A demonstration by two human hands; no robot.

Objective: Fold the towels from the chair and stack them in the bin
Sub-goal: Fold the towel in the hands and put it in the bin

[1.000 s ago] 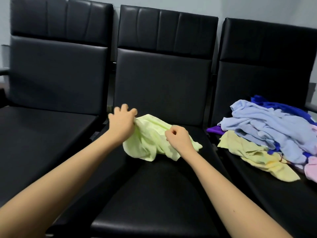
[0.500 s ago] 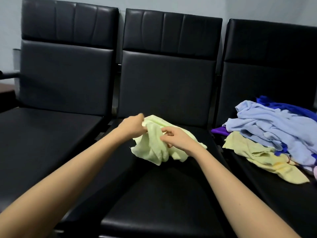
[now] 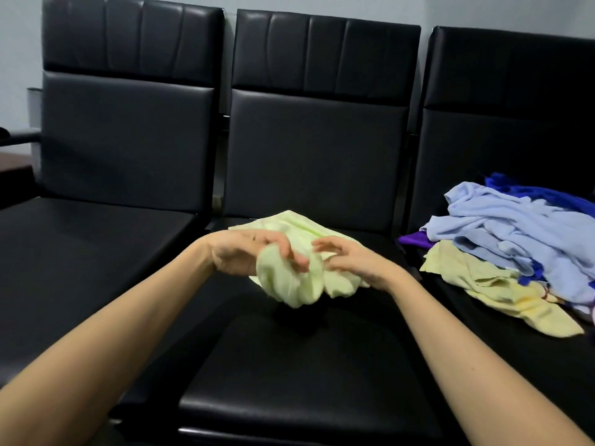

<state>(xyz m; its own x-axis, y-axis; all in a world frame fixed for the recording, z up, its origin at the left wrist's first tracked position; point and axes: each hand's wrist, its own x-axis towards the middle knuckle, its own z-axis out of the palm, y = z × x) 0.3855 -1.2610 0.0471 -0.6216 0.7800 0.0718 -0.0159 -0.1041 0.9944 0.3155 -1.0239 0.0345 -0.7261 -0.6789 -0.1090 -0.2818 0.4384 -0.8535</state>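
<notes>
The pale green towel (image 3: 291, 284) is bunched over the far half of the middle chair (image 3: 289, 375) seat, partly lifted off the black cushion. The left hand (image 3: 244, 254) grips the left part of the bunch, fingers curled round a hanging wad of cloth. The right hand (image 3: 352, 263) sits just beside it on the right, its fingers curled into the folds of the same towel; the two hands are nearly touching. A flat portion of the towel lies on the seat beyond the hands, close to the backrest. On the right chair (image 3: 502, 78), the pile of towels (image 3: 505, 230) lies unfolded: a light blue towel (image 3: 483, 220) on top, a yellow towel (image 3: 515, 300) beneath it toward the near edge, a dark blue towel (image 3: 531, 194) at the far side, and a purple towel (image 3: 415, 240) at the left edge. The left chair (image 3: 122, 130) stands beside the middle one.
</notes>
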